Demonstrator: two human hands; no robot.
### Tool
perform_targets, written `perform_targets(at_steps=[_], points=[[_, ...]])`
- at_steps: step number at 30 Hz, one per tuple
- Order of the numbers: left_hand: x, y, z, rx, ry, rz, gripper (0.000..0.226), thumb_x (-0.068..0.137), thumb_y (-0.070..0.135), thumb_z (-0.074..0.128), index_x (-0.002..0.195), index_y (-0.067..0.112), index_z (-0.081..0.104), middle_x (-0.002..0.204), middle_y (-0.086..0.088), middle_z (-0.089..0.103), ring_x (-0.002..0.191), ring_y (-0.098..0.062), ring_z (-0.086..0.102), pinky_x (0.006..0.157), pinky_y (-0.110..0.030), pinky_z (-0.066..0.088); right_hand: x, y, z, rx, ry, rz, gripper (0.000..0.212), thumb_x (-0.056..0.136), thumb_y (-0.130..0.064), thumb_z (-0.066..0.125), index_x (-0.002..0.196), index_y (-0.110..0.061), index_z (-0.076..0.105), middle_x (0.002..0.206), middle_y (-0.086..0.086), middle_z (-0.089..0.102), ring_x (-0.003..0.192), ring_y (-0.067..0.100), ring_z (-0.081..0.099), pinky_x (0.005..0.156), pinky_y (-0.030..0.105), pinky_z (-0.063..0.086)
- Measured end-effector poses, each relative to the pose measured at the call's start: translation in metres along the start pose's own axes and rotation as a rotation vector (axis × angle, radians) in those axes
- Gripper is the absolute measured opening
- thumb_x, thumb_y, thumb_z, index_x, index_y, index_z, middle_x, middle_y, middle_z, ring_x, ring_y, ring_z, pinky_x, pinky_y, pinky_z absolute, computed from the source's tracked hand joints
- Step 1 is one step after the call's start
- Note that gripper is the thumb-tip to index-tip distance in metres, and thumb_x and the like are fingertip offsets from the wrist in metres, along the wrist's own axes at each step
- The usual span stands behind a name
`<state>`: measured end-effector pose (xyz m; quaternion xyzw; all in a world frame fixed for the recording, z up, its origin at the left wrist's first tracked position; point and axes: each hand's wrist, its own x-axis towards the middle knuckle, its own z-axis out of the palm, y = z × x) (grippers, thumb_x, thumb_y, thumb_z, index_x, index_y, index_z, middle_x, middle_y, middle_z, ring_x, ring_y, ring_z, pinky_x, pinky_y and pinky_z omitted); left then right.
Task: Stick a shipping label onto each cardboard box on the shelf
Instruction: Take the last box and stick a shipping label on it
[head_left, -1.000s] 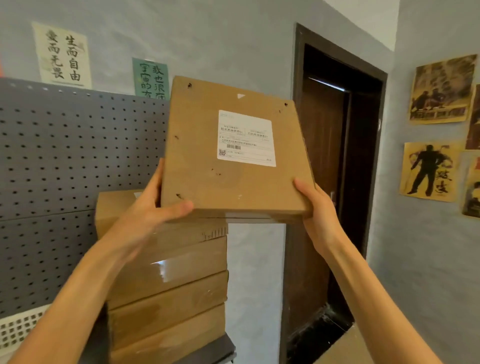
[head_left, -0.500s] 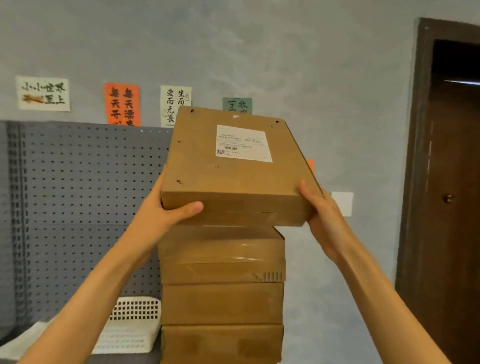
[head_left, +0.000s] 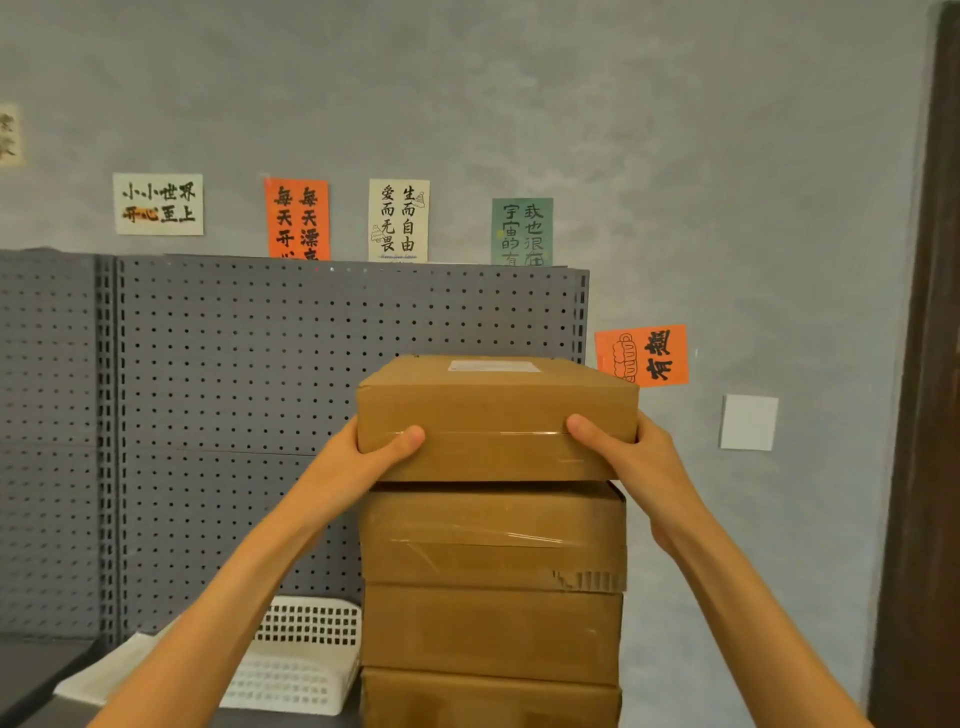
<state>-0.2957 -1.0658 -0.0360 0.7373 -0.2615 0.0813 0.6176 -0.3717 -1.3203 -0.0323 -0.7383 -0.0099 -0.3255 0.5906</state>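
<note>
A flat brown cardboard box (head_left: 496, 410) lies level on top of a stack of three more cardboard boxes (head_left: 493, 582) at the right end of the shelf. A white shipping label (head_left: 493, 366) is stuck on its top face. My left hand (head_left: 382, 449) grips the box's left end, thumb across the front. My right hand (head_left: 623, 449) grips its right end the same way. The lower boxes show only their taped front sides.
A grey pegboard panel (head_left: 260, 389) backs the shelf. A white perforated plastic tray (head_left: 301, 660) sits to the left of the stack, with white sheets (head_left: 109, 675) beside it. Small posters hang on the blue-grey wall. A dark door frame (head_left: 924, 364) stands at the far right.
The labelled box was held up and tilted toward me; it has come down flat onto the stack. The view has shifted left, away from the door.
</note>
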Motion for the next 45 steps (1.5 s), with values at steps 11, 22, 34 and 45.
perform_targets(at_steps=[11, 22, 34, 45], points=[[0.007, -0.026, 0.001, -0.071, 0.014, -0.033, 0.073, 0.058, 0.071, 0.069, 0.12, 0.036, 0.05, 0.104, 0.02, 0.062, 0.089, 0.003, 0.061, 0.07, -0.016, 0.047, -0.001, 0.02, 0.009, -0.102, 0.047, 0.042, 0.072, 0.063, -0.062, 0.067, 0.126, -0.031, 0.052, 0.116, -0.006, 0.063, 0.101, 0.015, 0.062, 0.087, 0.037, 0.054], [0.006, -0.025, -0.002, -0.002, -0.007, -0.027, 0.077, 0.059, 0.074, 0.066, 0.124, 0.037, 0.046, 0.103, 0.022, 0.06, 0.089, 0.004, 0.061, 0.073, -0.017, 0.048, -0.002, 0.015, 0.007, -0.143, 0.018, 0.07, 0.075, 0.07, -0.06, 0.067, 0.134, -0.029, 0.044, 0.125, -0.002, 0.059, 0.108, 0.019, 0.059, 0.091, 0.04, 0.052], [-0.002, -0.001, -0.015, 0.404, 0.107, -0.017, 0.071, 0.079, 0.052, 0.066, 0.135, 0.016, 0.042, 0.133, -0.005, 0.054, 0.113, -0.023, 0.055, 0.089, -0.033, 0.047, -0.014, -0.018, 0.006, -0.328, -0.023, -0.028, 0.072, 0.078, -0.045, 0.073, 0.137, -0.019, 0.041, 0.129, 0.002, 0.056, 0.1, 0.014, 0.054, 0.079, 0.026, 0.047], [-0.056, -0.016, -0.049, 1.206, 0.147, 0.17, 0.059, 0.096, 0.047, 0.044, 0.138, 0.006, 0.038, 0.138, -0.013, 0.048, 0.125, -0.029, 0.046, 0.098, -0.038, 0.04, -0.079, -0.024, 0.006, -0.865, 0.152, -0.076, 0.075, 0.085, -0.041, 0.066, 0.143, -0.011, 0.029, 0.144, 0.012, 0.044, 0.128, 0.032, 0.046, 0.098, 0.047, 0.045]])
